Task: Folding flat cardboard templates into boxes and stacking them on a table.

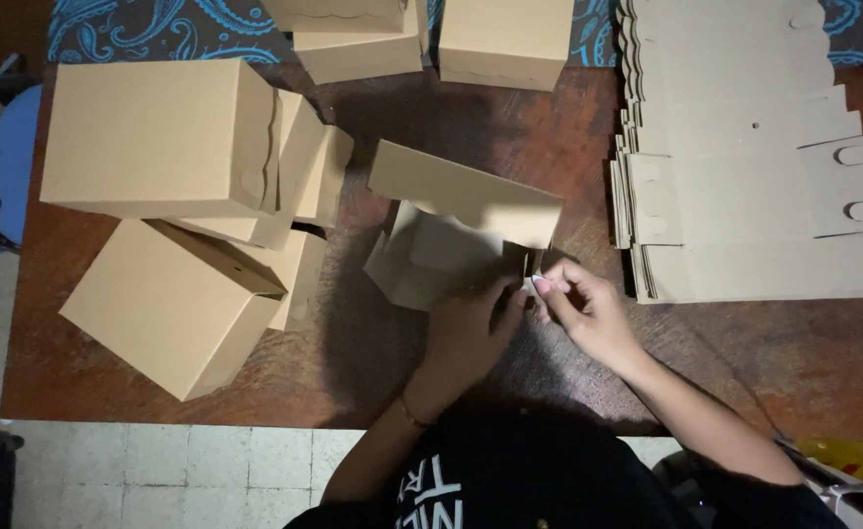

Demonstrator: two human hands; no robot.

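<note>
Both my hands meet at the near corner of the half-folded box [451, 240] mid-table: left hand [470, 328] braces its wall while right hand [578, 309] pinches a flap.

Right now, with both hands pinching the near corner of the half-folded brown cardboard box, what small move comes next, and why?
Probably press the small corner flap inward. The left hand and right hand meet at that corner of the half-folded brown cardboard box, whose walls stand only partly raised and whose lid is open, unlike the finished boxes.
</note>
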